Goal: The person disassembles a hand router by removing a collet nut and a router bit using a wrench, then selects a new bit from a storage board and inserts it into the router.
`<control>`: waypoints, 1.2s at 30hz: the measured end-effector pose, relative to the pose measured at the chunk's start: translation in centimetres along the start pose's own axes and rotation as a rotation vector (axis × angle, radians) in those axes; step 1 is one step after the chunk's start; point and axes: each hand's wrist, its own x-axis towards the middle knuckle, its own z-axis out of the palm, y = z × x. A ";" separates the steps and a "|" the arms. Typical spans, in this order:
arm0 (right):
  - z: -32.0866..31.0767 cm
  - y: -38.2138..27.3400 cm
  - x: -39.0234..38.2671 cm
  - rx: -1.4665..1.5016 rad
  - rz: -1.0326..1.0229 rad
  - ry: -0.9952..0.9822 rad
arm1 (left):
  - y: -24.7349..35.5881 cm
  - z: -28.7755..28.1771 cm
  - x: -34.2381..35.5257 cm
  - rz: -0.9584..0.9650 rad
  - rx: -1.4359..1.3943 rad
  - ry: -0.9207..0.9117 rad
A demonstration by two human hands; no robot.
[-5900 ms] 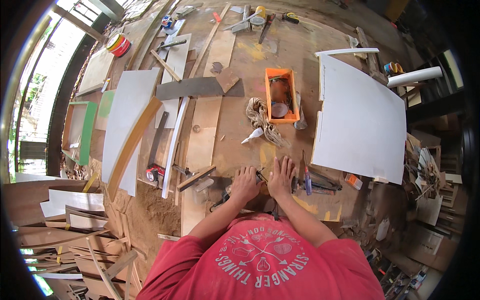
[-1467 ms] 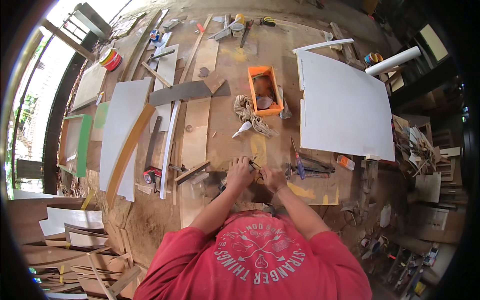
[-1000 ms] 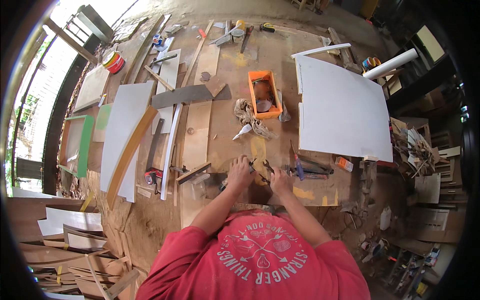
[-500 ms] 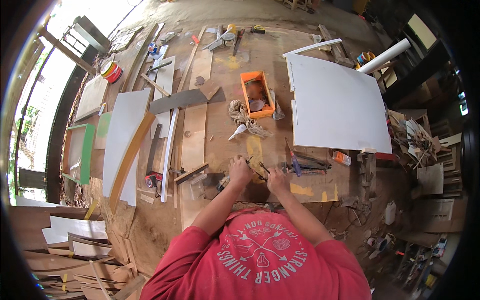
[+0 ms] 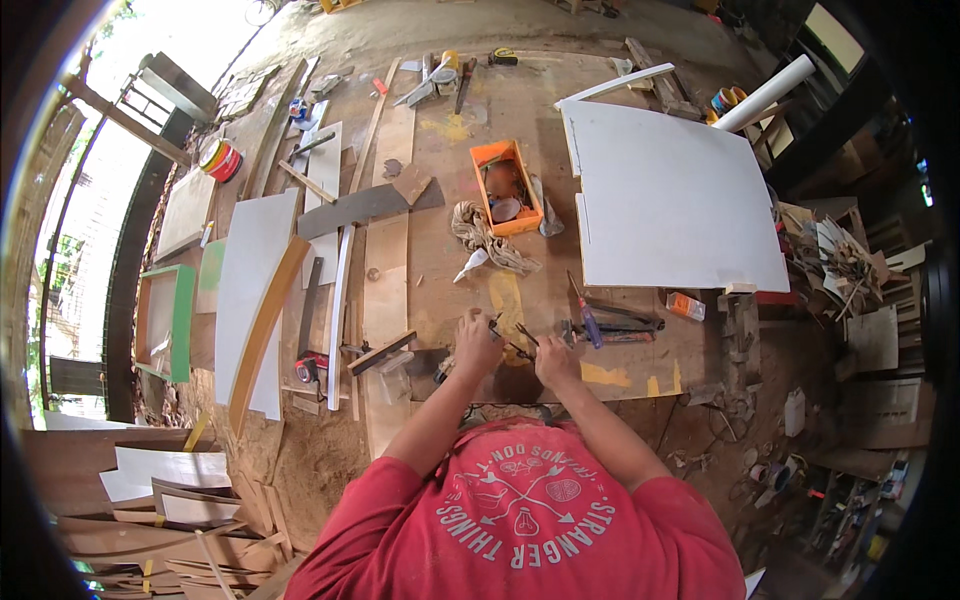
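Note:
My left hand is closed at the near middle of the wooden worktable, with a small dark piece poking out past its fingers. Close by on the right, my right hand grips a slim dark tool whose tip points up and left; its kind is too small to make out. Another dark bit shows in the gap between both hands. Right of my right hand lies a screwdriver with a purple handle, beside several dark hand tools.
Ahead stand an orange bin and a bundle of beige cloth. A large white panel covers the right side. On the left lie a curved wooden strip, a red tape measure and a green-edged frame.
The view has shifted slightly. Both hands keep nearly the same place and grip, with only slight finger movement at most.

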 end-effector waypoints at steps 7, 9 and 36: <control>0.4 0.1 -0.2 0.016 0.002 -0.006 | -0.1 0.0 0.0 -0.126 -0.107 -0.009; 0.7 0.2 -0.2 0.028 0.001 -0.014 | -0.7 0.2 0.3 0.023 0.010 -0.009; -2.7 -5.6 3.7 0.323 -0.214 0.156 | -0.2 -1.9 -0.7 -0.226 0.177 -0.152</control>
